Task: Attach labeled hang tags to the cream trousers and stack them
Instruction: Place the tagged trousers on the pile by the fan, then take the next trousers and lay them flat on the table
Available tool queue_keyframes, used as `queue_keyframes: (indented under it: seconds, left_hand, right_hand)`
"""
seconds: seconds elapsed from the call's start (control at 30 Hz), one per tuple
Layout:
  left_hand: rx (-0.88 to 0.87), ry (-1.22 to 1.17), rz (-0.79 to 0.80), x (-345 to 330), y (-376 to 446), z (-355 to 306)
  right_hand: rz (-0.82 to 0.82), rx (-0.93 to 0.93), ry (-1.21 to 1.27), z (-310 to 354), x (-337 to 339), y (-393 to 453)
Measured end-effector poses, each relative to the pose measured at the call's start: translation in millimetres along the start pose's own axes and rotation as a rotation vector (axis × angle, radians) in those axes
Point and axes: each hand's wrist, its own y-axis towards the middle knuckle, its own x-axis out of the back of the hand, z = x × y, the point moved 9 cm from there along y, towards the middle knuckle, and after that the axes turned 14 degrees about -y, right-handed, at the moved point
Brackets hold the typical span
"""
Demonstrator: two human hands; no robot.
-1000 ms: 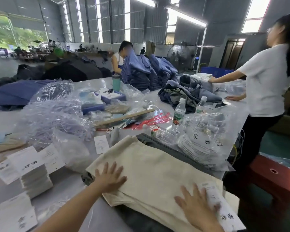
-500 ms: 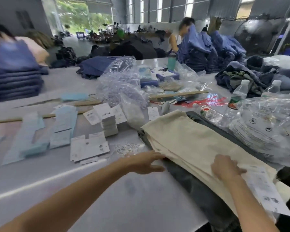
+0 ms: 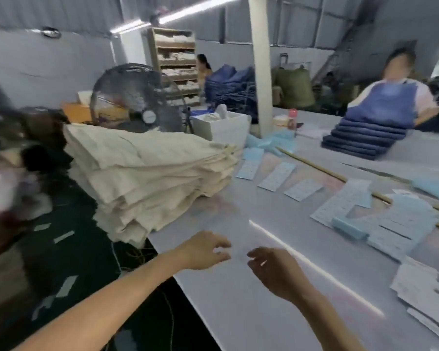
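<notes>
View has swung left since half a second ago: the folded pair that both hands were flat on is out of frame, and a tall stack of cream trousers (image 3: 150, 173) now sits at the table's left edge, overhanging the corner slightly.

Left hand (image 3: 205, 250) hovers above the bare table (image 3: 264, 312), fingers loosely curled, holding nothing. Right hand (image 3: 274, 271) just beside it, also loosely curled; something pale shows near its fingers (blurred, cannot tell whether it is a tag string or a highlight). Neither hand touches the stack.

Hang tags: pale blue ones (image 3: 276, 176) in a row on the table to the right of the stack, further white tags (image 3: 421, 287) at the right edge. A wooden stick (image 3: 314, 164) lies diagonally behind them. Folded blue garments (image 3: 365, 138) well apart, far side, with a person behind them. Fan (image 3: 137, 100) behind the stack.

Judgement: the previous pair reads as finished with; the turn toward this stack suggests fetching the next untagged pair. Reach to the top layer is next.
</notes>
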Motion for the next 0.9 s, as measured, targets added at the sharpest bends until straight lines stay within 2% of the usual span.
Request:
queue_keyframes:
  seconds: [0.13, 0.23, 0.27, 0.3, 0.37, 0.4, 0.47, 0.6, 0.73, 0.9]
  left_hand:
    - [0.151, 0.071, -0.305, 123.0, -17.2, 88.6]
    - [0.014, 0.292, -0.603, 220.7, -14.7, 102.0]
    - [-0.043, 0.384, -0.653, 245.4, -9.4, 101.1]
    - [-0.05, 0.487, -0.652, 264.0, -0.5, 104.9]
    - [0.109, 0.691, -0.541, 285.7, 20.1, 129.3]
    - [0.213, 0.774, -0.463, 291.0, 27.9, 145.4]
    - [0.297, 0.856, -0.347, 291.3, 39.4, 166.2]
    - [0.294, 0.857, -0.317, 287.9, 58.1, 175.0]
    - [0.201, 0.825, -0.369, 301.6, 63.2, 159.6]
    - [0.148, 0.772, -0.387, 305.5, 60.0, 153.9]
  right_hand:
    - [0.028, 0.218, -0.044, 87.8, -11.8, 86.0]
    - [-0.072, 0.311, -0.039, 142.0, 2.7, 164.4]
    - [-0.133, 0.315, -0.028, 156.4, 11.5, 192.9]
    - [-0.193, 0.308, -0.014, 168.6, 19.9, 221.8]
    - [-0.274, 0.274, 0.011, 187.1, 31.1, 278.5]
    - [-0.278, 0.249, 0.017, 193.5, 32.1, 305.5]
    - [-0.202, 0.187, 0.018, 199.3, 24.1, 353.4]
    - [0.034, 0.159, -0.135, 192.5, -7.8, 414.2]
    - [0.044, 0.021, -0.088, 143.5, -18.3, 457.6]
    - [0.028, -0.274, -0.496, 45.6, -14.4, 507.3]
